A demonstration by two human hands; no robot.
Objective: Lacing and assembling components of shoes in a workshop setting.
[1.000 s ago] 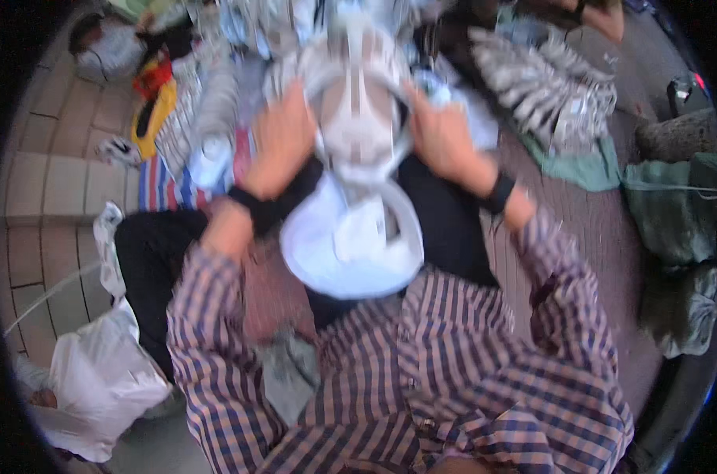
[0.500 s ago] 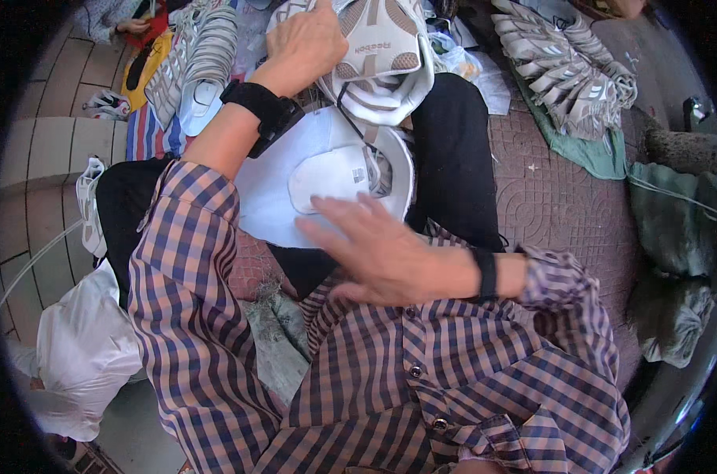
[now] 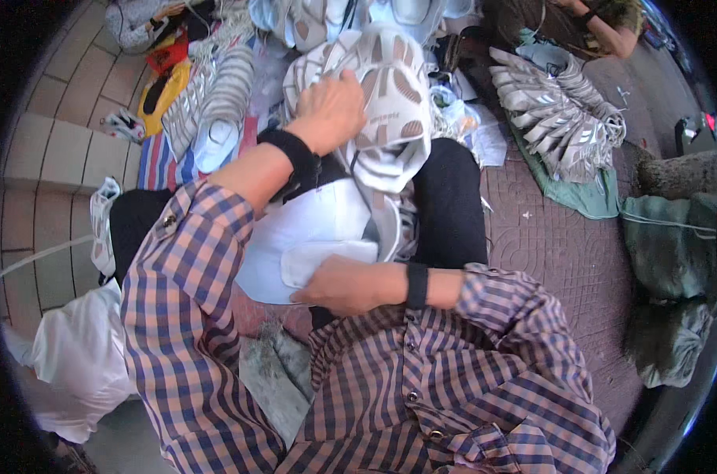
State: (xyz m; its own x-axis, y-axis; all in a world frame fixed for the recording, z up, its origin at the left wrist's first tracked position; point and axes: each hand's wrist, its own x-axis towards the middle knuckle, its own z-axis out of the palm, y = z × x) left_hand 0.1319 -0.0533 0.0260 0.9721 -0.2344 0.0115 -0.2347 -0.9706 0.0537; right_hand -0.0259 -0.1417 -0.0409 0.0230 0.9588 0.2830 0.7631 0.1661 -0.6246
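Observation:
Between my knees rests a stack of white and grey-brown shoe uppers. My left hand is closed on the left side of the top upper, its far fingers hidden. A broad white sheet lies over my lap, and on it is a smaller rounded white piece. My right hand is closed at the near edge of the rounded piece, with fingertips tucked around it. A curved white shoe part stands beside the sheet, below the stack. A dark strap or cord runs down between the stack and the sheet.
Nested rows of shoe uppers lie on striped cloth to the left. Another fanned pile rests on a green sack at the right. More shoes lie ahead. Other people's arms show at the far edges. Dark green sacks stand right.
My right hand has moved from hovering open over the white piece to its near edge and closed there. The stack of uppers and my left hand sit lower in the picture.

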